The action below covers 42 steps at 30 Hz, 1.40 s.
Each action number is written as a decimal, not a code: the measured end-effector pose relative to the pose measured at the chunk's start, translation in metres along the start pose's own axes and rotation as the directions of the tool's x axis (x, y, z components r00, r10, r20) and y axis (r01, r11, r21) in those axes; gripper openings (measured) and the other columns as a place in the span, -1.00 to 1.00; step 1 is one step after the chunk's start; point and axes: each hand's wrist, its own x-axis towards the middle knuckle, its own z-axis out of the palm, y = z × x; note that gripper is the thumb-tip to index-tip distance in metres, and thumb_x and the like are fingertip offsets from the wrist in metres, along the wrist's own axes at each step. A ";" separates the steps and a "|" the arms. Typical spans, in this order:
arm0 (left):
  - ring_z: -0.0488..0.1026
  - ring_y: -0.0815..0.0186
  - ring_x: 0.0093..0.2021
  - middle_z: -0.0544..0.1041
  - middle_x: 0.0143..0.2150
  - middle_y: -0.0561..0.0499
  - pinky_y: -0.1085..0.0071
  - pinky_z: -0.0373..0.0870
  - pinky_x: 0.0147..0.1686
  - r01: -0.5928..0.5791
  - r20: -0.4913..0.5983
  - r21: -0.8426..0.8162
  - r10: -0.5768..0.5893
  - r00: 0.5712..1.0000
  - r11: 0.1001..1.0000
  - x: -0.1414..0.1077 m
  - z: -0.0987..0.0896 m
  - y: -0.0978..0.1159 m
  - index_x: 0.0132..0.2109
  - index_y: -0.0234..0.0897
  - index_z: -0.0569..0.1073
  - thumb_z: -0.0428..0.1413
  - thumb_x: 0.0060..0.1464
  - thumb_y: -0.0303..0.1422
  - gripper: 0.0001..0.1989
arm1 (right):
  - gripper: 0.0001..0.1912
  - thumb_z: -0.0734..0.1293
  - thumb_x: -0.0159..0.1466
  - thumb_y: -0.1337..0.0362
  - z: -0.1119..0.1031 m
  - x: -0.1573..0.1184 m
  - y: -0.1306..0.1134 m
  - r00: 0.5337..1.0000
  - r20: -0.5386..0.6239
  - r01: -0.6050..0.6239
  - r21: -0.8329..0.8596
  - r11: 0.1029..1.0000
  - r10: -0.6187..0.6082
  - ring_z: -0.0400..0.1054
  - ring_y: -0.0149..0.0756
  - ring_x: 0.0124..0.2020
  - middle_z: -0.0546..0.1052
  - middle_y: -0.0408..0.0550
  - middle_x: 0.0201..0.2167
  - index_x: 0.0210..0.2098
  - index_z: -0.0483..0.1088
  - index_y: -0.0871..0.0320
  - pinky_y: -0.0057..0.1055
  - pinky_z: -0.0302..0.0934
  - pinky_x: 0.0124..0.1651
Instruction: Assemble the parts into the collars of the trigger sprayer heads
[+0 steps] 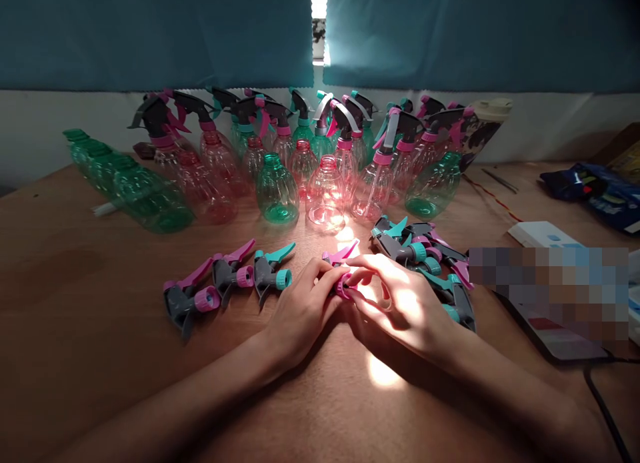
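Note:
A pink-and-grey spray head is between my two hands at the middle of the table, its pink collar facing me. My left hand is closed around its left side. The thumb and index finger of my right hand pinch at the collar's opening; anything small between those fingertips is hidden. Left of my hands lie two pink spray heads and a teal one in a row. A pile of pink and teal spray heads lies beyond my right hand.
Several open bottles, green and red, stand behind the spray heads. Further back are bottles with spray heads fitted. To the right are a white box, a dark-edged device, a cable, tweezers and a blue packet.

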 end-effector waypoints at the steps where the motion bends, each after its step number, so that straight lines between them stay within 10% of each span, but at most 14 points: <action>1: 0.39 0.23 -0.12 0.36 -0.12 -0.05 0.35 0.42 -0.18 0.008 0.001 0.004 -0.008 1.000 1.000 0.000 0.000 -0.001 0.06 -0.23 0.33 0.02 0.18 -0.47 -0.70 | -0.67 0.24 0.27 0.32 0.003 -0.001 0.003 0.999 -0.028 -0.032 0.016 0.999 0.033 0.43 -0.18 -0.21 0.48 0.01 -0.16 0.04 0.26 0.06 -0.29 0.39 -0.24; 16: 0.41 0.26 -0.17 0.38 -0.10 -0.08 0.37 0.43 -0.20 -0.009 0.027 -0.033 0.010 1.000 0.999 -0.002 -0.003 -0.001 0.07 -0.31 0.34 0.02 0.18 -0.49 -0.70 | -0.71 0.28 0.23 0.33 0.015 -0.003 0.007 0.991 -0.059 -0.115 0.120 0.986 0.123 0.42 -0.33 -0.41 0.48 -0.01 -0.15 -0.04 0.32 0.12 -0.38 0.38 -0.39; 29: 0.39 0.23 -0.13 0.42 -0.16 -0.05 0.33 0.37 -0.12 -0.090 -0.184 0.132 0.114 0.976 0.987 -0.015 -0.037 0.010 -0.02 -0.30 0.41 0.13 0.10 -0.46 -0.73 | -0.77 0.39 0.17 0.22 0.014 -0.004 0.009 0.932 -0.362 0.041 0.105 0.994 0.000 0.47 -0.15 -0.21 0.53 -0.04 -0.29 -0.20 0.32 0.09 -0.16 0.39 -0.12; 35: 0.37 0.21 -0.13 0.48 -0.13 -0.06 0.33 0.36 -0.14 -0.019 -0.226 0.401 0.119 0.967 0.916 -0.039 -0.095 -0.009 0.04 -0.28 0.38 0.13 0.13 -0.39 -0.68 | -0.85 0.33 0.20 0.21 0.018 -0.006 0.006 0.993 -0.092 -0.053 0.148 0.988 0.068 0.47 -0.25 -0.34 0.50 -0.05 -0.29 -0.25 0.34 0.10 -0.33 0.40 -0.33; 42: 0.36 0.15 -0.13 0.51 -0.16 -0.05 0.28 0.32 -0.14 0.037 0.027 0.514 -0.059 0.998 0.857 -0.053 -0.135 -0.032 0.03 -0.24 0.45 0.07 0.18 -0.30 -0.71 | -0.75 0.33 0.17 0.21 0.017 -0.008 0.005 0.985 0.110 -0.164 0.313 0.936 0.135 0.45 -0.29 -0.42 0.47 -0.06 -0.33 -0.18 0.27 0.12 -0.37 0.38 -0.38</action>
